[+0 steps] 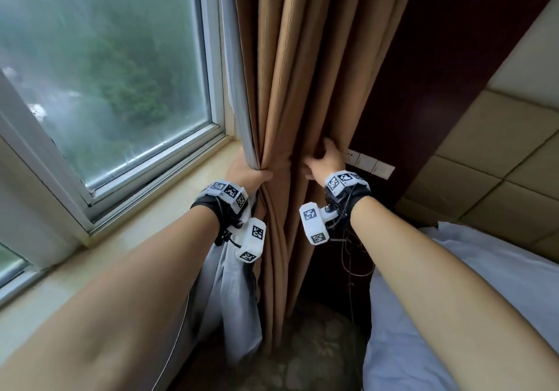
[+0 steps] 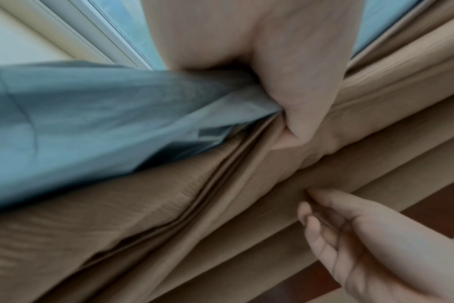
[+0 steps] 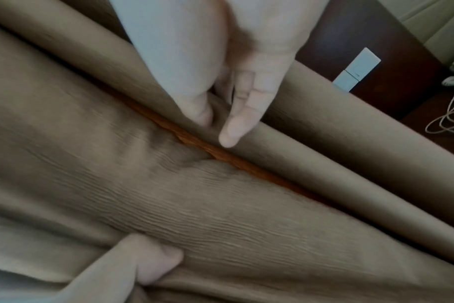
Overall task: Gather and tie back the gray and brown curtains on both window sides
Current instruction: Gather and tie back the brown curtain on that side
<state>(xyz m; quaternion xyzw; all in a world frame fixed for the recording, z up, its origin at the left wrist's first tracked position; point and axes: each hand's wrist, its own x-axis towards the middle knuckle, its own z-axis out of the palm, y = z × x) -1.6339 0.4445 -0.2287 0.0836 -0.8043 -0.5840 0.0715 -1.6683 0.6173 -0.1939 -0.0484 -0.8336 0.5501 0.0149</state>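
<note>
Head downward, wrists close; all share brown curtain (image 1: 302,88).

Ribbed matt cloth brown curtain (image 1: 305,88)

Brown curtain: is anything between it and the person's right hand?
Nothing visible stands between them. The right hand pinches a fold of the brown curtain directly, with no gap. The left hand grips the gathered brown folds together with the gray curtain.

I see the brown curtain (image 1: 290,88) in tan with fine ribbed lines. The gray curtain (image 1: 225,287) is plain pale gray. My wrist markers (image 1: 231,192) show black-and-white checks.
</note>
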